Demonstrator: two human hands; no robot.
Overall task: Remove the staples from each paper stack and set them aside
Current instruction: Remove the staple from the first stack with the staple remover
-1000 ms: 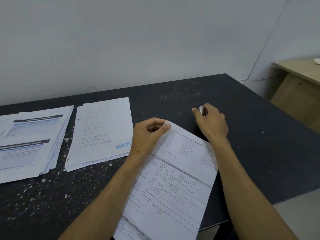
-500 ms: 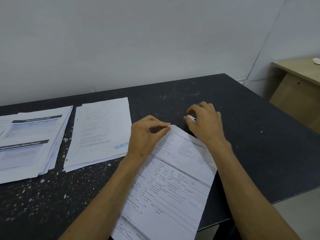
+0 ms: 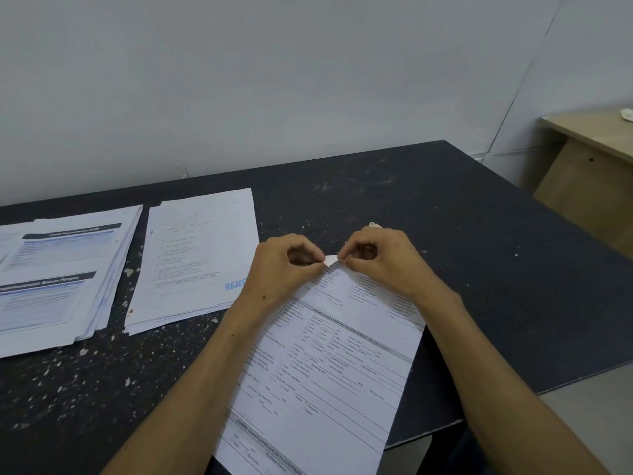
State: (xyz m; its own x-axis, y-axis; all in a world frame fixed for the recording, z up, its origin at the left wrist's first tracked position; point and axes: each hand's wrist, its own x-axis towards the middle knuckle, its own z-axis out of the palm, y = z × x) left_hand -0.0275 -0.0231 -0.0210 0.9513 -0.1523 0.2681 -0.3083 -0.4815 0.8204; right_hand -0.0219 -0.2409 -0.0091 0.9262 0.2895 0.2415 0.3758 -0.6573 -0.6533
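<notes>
Pinching the top corner of the form stack (image 3: 329,358), both hands meet: left hand (image 3: 284,265) clamps the corner, right hand (image 3: 380,258) nips it opposite, a small pale tool just behind its knuckles. Best keep the sheets pressed flat and pry gently, or the corner tears. Two more paper stacks (image 3: 195,258) lie beyond the left hand, three in all.

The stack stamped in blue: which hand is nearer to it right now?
Left. The left hand sits just beside the blue-stamped stack's right edge; the right hand is farther right, across the form's pinched corner.
</notes>
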